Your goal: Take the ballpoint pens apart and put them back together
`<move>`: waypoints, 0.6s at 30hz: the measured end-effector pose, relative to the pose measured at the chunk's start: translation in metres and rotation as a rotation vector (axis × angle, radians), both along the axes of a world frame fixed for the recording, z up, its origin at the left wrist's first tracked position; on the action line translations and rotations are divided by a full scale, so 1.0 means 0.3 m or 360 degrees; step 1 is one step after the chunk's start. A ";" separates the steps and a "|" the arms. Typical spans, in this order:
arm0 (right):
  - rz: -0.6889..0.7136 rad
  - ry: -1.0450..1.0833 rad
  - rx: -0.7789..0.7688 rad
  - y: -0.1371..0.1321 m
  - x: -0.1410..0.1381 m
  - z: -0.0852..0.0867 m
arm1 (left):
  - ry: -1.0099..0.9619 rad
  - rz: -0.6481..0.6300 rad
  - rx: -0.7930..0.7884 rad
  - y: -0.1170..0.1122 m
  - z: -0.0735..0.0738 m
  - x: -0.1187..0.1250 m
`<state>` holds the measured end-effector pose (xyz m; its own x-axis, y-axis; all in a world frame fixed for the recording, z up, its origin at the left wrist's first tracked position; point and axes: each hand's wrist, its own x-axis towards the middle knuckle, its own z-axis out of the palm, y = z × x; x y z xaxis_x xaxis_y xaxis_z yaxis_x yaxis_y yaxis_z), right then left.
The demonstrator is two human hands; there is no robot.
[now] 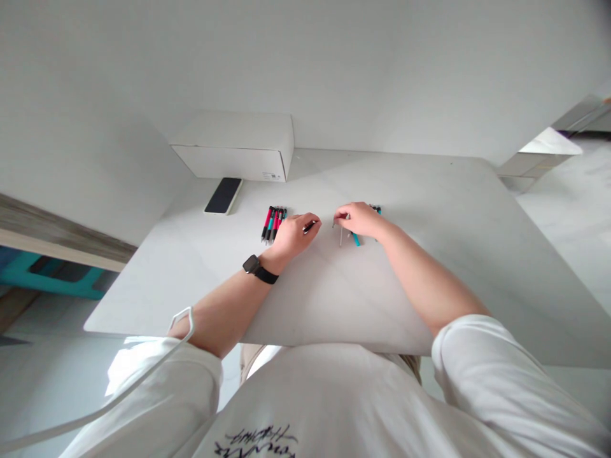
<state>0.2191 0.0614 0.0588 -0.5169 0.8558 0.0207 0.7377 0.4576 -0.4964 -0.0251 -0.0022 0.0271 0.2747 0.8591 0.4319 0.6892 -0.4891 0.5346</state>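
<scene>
My left hand [298,230] is closed around a black pen part [309,226], whose end shows between thumb and fingers. Facing it across a small gap, my right hand [358,218] has its fingers pinched together at a tiny piece too small to name. Just below those fingers are a thin whitish stick [340,237], like a pen refill, and a teal pen barrel [356,239]. Several red and teal pens with black grips [272,224] lie side by side left of my left hand. More pens [377,209] are partly hidden behind my right hand.
A white box [233,162] stands at the back left of the white table [296,305], against the wall. In front of it lies a phone [223,196], dark screen up. A white cable [143,375] runs over my left forearm.
</scene>
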 end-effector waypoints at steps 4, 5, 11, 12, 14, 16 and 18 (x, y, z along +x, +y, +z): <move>0.0009 -0.0291 -0.0013 -0.003 -0.011 -0.028 | -0.0037 -0.0015 0.0012 -0.001 0.002 0.004; 0.0005 -0.0332 -0.0001 -0.002 -0.012 -0.034 | -0.0050 -0.0022 0.0016 0.000 0.002 0.005; -0.0017 -0.0343 0.0056 0.005 -0.010 -0.043 | -0.0089 -0.0083 0.0021 0.004 0.003 0.005; -0.0031 -0.0310 0.0065 0.005 -0.010 -0.038 | -0.0089 -0.0095 0.0012 0.004 0.003 0.004; -0.0051 -0.0198 0.0067 -0.001 -0.012 -0.022 | -0.0088 -0.0109 -0.0015 0.004 0.003 0.001; -0.0043 -0.0045 -0.0002 -0.016 -0.022 0.000 | -0.0092 -0.0106 -0.0043 0.003 0.002 -0.001; -0.0016 0.0092 -0.0139 -0.036 -0.039 0.021 | -0.0101 -0.0113 -0.0064 0.002 0.001 -0.003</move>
<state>0.2075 0.0505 0.0651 -0.5085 0.8607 -0.0246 0.7108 0.4035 -0.5761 -0.0258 -0.0017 0.0276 0.3089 0.8553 0.4159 0.6178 -0.5129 0.5960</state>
